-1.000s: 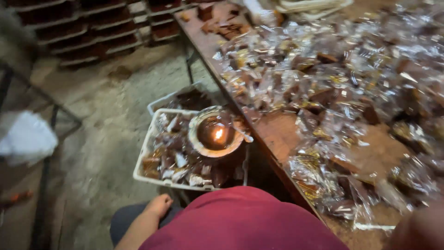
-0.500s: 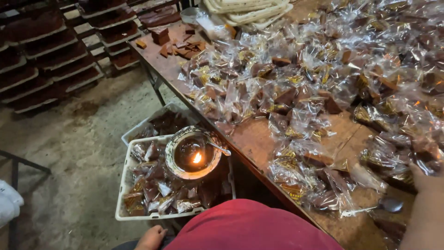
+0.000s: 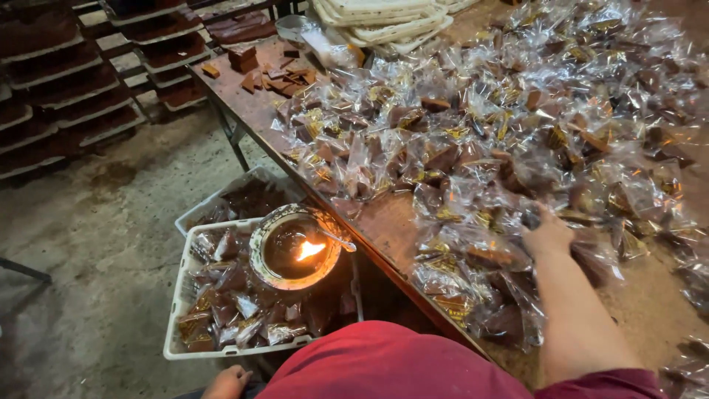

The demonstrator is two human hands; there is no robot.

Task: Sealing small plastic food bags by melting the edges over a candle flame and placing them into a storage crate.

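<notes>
— Where is the right hand (image 3: 548, 235) now?

— Stretched out over the bench (image 3: 384, 222), down in the heap of clear packets (image 3: 473, 148) with brown pieces inside. Its fingers are buried among the wrappers, so I cannot tell how far they are open or whether they grip one. It touches the packets right around it, no more than that is sure.

— And the left hand (image 3: 227, 383)?

— Low at the bottom edge, by the person's lap. Only a part shows; it seems loosely curled with nothing in it, though I cannot be sure.

— Why is that bowl with a flame (image 3: 295, 251) down there?

— It sits on a white tray (image 3: 185, 295) of packets standing on the floor just beside the bench edge, close to the seated person. I'd judge it is kept within easy reach of the near hand, away from the loose heap above.

— Anything else about?

— Bare brown blocks (image 3: 266, 74) at the far end of the bench, stacked white trays (image 3: 377, 18) beyond them, and racks of filled trays (image 3: 66, 66) across the floor.
</notes>
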